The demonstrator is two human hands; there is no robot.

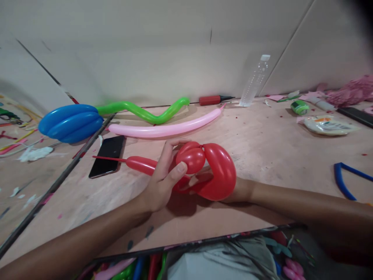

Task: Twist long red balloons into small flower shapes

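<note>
A red long balloon [223, 171] is twisted into a loop with round bubbles at its top, and its thin uninflated tail points left over a black phone [108, 155]. My left hand [167, 175] is closed around the bubbles, thumb pressed on the front one. Behind the big curved segment, my right hand [237, 189] reaches in from the right; some of its fingers show through the loop against the balloon, the rest are hidden. Beyond the hands lie a pink long balloon [166, 129] and a green balloon [145, 113] joined to a blue balloon bundle [71, 123].
Along the wall are a red hand pump [210, 100] and a clear plastic bottle [254, 82]. To the right lie a green roll [299, 107], a plastic packet [325, 125] and a blue bent strip [342, 181]. Several balloons show below the table's front edge [204, 242].
</note>
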